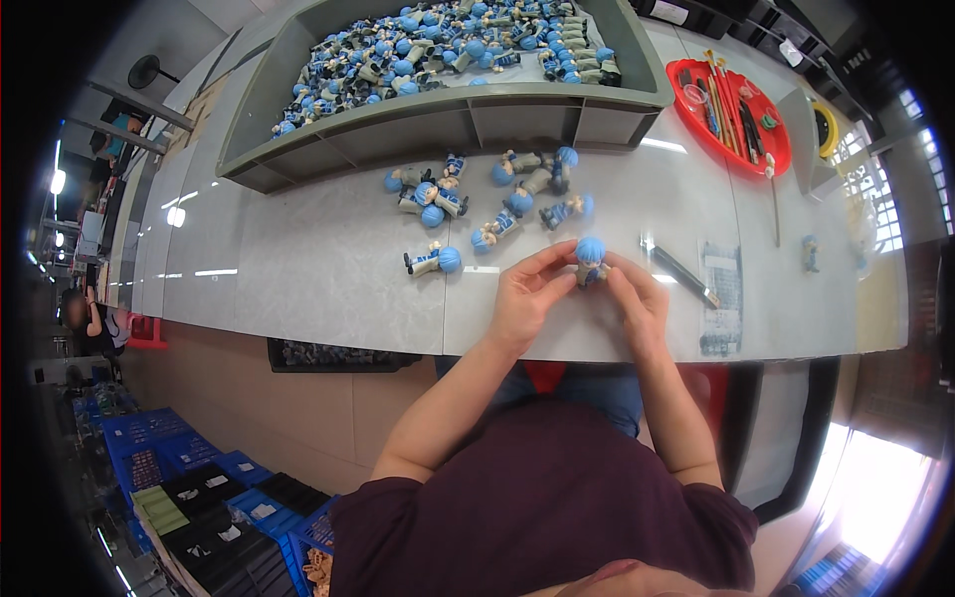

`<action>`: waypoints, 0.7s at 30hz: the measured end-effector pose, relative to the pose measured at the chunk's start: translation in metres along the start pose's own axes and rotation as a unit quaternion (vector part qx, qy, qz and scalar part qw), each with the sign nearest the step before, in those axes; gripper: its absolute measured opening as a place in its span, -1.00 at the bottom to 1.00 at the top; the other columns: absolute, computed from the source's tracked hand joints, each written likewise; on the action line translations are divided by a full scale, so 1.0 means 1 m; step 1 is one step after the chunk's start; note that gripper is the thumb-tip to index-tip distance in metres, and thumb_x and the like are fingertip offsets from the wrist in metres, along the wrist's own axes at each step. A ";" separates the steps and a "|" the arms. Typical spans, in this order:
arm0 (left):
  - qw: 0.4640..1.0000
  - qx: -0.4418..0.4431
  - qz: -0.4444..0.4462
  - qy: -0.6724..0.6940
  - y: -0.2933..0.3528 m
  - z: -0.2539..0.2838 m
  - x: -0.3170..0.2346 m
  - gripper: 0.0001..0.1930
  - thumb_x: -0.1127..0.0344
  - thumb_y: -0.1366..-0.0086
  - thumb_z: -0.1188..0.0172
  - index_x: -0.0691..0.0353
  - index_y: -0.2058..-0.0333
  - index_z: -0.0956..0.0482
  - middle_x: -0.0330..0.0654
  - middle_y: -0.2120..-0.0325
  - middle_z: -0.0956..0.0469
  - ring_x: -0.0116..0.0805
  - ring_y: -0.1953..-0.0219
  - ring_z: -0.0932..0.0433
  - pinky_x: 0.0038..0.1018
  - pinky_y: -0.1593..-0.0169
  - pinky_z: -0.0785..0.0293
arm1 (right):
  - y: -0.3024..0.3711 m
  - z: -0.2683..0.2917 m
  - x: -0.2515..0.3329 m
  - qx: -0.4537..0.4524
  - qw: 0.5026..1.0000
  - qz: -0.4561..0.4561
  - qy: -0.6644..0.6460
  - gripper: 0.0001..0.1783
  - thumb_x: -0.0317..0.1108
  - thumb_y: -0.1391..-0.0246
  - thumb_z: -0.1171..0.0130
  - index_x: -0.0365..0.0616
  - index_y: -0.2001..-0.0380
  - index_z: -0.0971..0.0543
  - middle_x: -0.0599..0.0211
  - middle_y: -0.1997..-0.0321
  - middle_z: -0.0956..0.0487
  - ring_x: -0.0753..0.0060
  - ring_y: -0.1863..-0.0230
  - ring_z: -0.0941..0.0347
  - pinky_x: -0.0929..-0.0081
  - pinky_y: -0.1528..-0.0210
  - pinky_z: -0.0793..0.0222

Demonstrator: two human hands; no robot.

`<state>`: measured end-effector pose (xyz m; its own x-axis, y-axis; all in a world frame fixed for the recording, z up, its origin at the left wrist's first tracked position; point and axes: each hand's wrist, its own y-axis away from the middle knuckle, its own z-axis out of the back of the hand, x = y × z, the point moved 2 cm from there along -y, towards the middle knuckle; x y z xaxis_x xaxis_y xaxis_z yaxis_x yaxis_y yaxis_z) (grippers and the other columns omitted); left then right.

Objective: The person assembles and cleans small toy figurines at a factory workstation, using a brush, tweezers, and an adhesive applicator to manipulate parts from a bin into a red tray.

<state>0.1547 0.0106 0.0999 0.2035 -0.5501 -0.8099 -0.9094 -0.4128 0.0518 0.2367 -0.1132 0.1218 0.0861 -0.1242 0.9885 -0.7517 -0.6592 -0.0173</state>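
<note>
Between my two hands, just above the table, is a small blue-haired figurine [591, 261] held upright. My left hand [534, 294] pinches it from its left side with thumb and fingers. From the other side my right hand [637, 297] grips it too, fingers bent around its body. Several more figurines of the same kind lie loose on the tabletop beyond my hands, among them one figurine [433, 261] to the left and another figurine [567, 211] close past my fingertips. To the right of my right hand rests a craft knife [684, 276].
A large grey crate [398, 137] full of figurines stands at the back. At the right, a red tray [686, 90] holds brushes and tools, near a tape roll [825, 129]. One figurine [811, 253] sits far right. Blue crates [149, 428] stand behind me at left.
</note>
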 end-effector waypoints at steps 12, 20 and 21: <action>1.000 0.000 0.000 0.001 0.000 -0.002 -0.002 -0.60 0.61 -0.13 -0.06 0.31 0.01 -0.37 -0.20 0.18 -0.45 -0.46 0.14 -0.42 -0.56 0.08 -0.38 | -0.001 0.000 -0.003 -0.005 1.000 0.000 -0.019 -0.69 -0.36 -0.13 0.03 -0.35 0.12 -0.45 0.28 0.26 -0.52 0.55 0.27 -0.41 0.61 0.16 -0.32; 1.000 -0.002 0.007 0.005 0.000 -0.002 -0.001 -0.57 0.60 -0.12 -0.07 0.30 -0.02 -0.33 -0.19 0.17 -0.44 -0.45 0.13 -0.41 -0.54 0.06 -0.38 | -0.001 -0.002 -0.002 -0.012 1.000 0.012 -0.007 -0.70 -0.35 -0.13 0.01 -0.36 0.14 -0.45 0.26 0.26 -0.51 0.54 0.27 -0.42 0.60 0.19 -0.35; 1.000 -0.002 0.007 0.006 0.000 -0.002 -0.001 -0.57 0.60 -0.12 -0.07 0.30 -0.02 -0.33 -0.19 0.17 -0.44 -0.45 0.13 -0.41 -0.54 0.06 -0.38 | -0.001 -0.002 -0.002 -0.015 1.000 0.015 -0.008 -0.70 -0.35 -0.13 0.01 -0.36 0.14 -0.45 0.26 0.25 -0.51 0.54 0.27 -0.42 0.60 0.19 -0.36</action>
<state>0.1549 0.0096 0.1022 0.1944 -0.5642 -0.8024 -0.9111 -0.4069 0.0653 0.2361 -0.1113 0.1197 0.0726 -0.1556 0.9852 -0.7729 -0.6330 -0.0431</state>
